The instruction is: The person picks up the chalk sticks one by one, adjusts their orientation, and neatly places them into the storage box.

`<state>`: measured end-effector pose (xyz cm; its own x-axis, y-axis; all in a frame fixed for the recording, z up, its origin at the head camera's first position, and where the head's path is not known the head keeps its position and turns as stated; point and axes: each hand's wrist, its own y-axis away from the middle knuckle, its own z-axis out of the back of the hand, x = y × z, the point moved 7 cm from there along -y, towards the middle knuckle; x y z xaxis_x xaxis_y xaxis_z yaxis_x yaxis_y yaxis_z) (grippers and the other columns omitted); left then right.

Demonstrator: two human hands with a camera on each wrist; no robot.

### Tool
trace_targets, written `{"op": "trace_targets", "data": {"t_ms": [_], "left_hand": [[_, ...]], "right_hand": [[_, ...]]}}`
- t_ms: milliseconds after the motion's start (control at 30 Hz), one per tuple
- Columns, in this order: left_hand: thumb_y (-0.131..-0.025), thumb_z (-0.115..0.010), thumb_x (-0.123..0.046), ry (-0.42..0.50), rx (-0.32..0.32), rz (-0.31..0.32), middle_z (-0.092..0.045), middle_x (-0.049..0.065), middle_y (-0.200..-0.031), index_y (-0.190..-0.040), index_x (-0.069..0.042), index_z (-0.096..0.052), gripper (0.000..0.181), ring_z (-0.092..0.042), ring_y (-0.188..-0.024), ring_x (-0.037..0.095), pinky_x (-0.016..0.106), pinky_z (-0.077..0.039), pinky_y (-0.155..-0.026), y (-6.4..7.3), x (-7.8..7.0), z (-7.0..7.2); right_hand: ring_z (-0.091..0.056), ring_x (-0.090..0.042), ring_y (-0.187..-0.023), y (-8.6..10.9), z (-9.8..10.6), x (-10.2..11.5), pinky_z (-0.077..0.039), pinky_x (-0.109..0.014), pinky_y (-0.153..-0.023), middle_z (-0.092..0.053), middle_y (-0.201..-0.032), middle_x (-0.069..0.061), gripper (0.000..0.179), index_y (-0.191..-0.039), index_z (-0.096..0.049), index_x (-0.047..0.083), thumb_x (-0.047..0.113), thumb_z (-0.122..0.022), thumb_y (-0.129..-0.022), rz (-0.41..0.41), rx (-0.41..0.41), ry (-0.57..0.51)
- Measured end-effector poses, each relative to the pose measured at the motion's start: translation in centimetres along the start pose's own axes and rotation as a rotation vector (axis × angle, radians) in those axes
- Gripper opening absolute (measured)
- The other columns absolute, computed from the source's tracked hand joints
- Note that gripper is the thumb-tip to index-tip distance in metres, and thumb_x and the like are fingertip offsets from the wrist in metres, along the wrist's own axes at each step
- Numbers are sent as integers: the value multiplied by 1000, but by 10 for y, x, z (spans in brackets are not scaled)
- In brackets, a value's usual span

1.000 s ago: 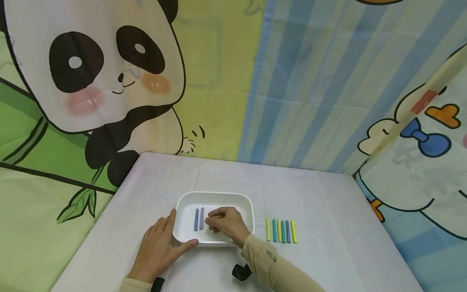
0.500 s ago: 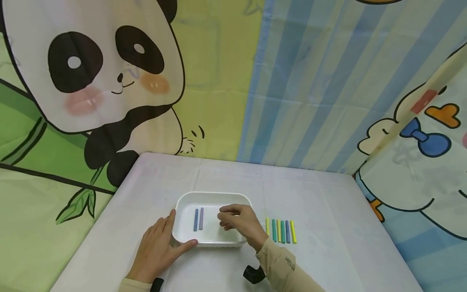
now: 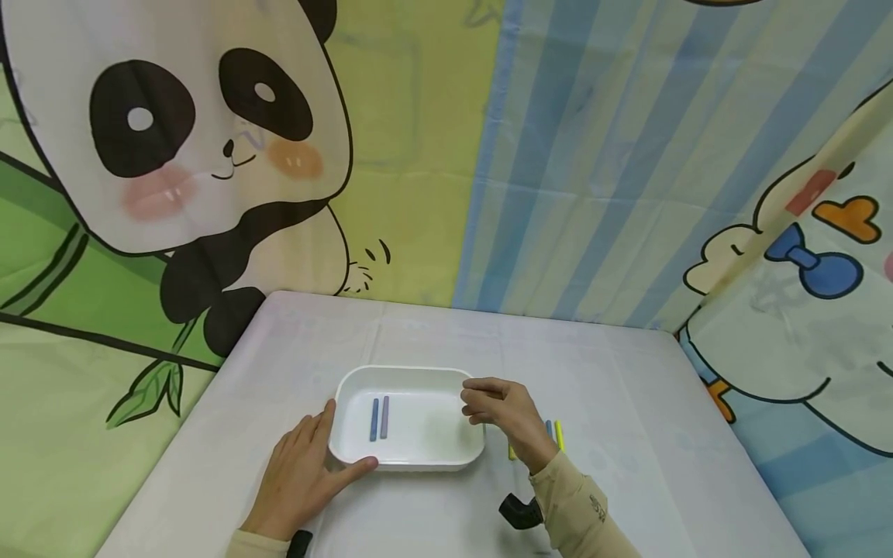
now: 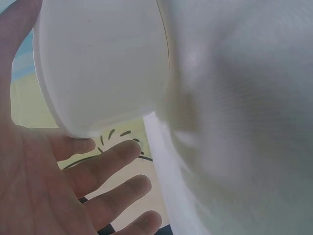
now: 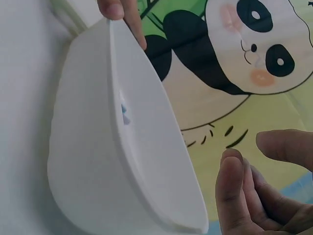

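Note:
A white tray (image 3: pixel 427 422) sits on the table, holding a blue chalk stick (image 3: pixel 374 420) and a purple one (image 3: pixel 385 418) side by side at its left. My left hand (image 3: pixel 298 474) rests against the tray's front left corner, thumb at the front rim and fingers spread along the left side. Over the right rim hovers my right hand (image 3: pixel 512 417); the right wrist view shows a gap between its thumb and index finger, with nothing held. Behind that hand, parts of a yellow chalk stick (image 3: pixel 560 435) and a blue one (image 3: pixel 549 428) show.
The other sticks of the row right of the tray are mostly hidden by my right hand and wrist. A white cloth covers the table (image 3: pixel 628 387). A printed curtain with a panda (image 3: pixel 230 178) hangs behind it.
My right hand has moved right, from beside the purple stick inside the tray to the right rim, now covering much of the chalk row. My left hand stays in place.

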<state>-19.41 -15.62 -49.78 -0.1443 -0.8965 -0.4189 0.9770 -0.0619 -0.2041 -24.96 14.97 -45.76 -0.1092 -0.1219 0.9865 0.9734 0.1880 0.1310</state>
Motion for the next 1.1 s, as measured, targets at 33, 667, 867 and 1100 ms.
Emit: {"op": "trace_targets", "data": {"t_ms": [33, 667, 867, 1100], "left_hand": [[-72, -60, -88, -2, 4, 3, -54, 23, -135, -155, 2, -35, 125, -50, -124, 40, 62, -37, -108, 0, 0, 0], [-71, -60, -89, -19, 41, 38, -53, 25, -137, -155, 3, -33, 127, -49, -126, 43, 64, -35, -109, -1, 0, -1], [-71, -59, -90, -20, 50, 46, -52, 25, -138, -156, 3, -32, 128, -48, -127, 43, 64, -34, -110, -1, 1, -2], [-72, -61, -88, -12, 38, 33, -53, 25, -137, -156, 2, -33, 127, -49, -125, 42, 64, -35, -109, -1, 1, -2]], "right_hand": [[-68, -39, -103, 1, 3, 0, -60, -40, -86, -67, -119, -20, 51, -130, -63, -4, 28, -76, -92, -2, -5, -1], [-68, -38, -105, 21, 83, -35, -58, -41, -90, -64, -125, -21, 60, -128, -67, 4, 41, -83, -84, -103, -185, 53], [-67, -35, -107, 31, 107, -46, -58, -38, -90, -62, -128, -22, 67, -135, -61, 0, 41, -81, -86, -140, -227, 60], [-67, -31, -107, 40, 136, -61, -59, -35, -88, -63, -129, -21, 70, -137, -58, -3, 41, -80, -87, -166, -294, 105]]}}
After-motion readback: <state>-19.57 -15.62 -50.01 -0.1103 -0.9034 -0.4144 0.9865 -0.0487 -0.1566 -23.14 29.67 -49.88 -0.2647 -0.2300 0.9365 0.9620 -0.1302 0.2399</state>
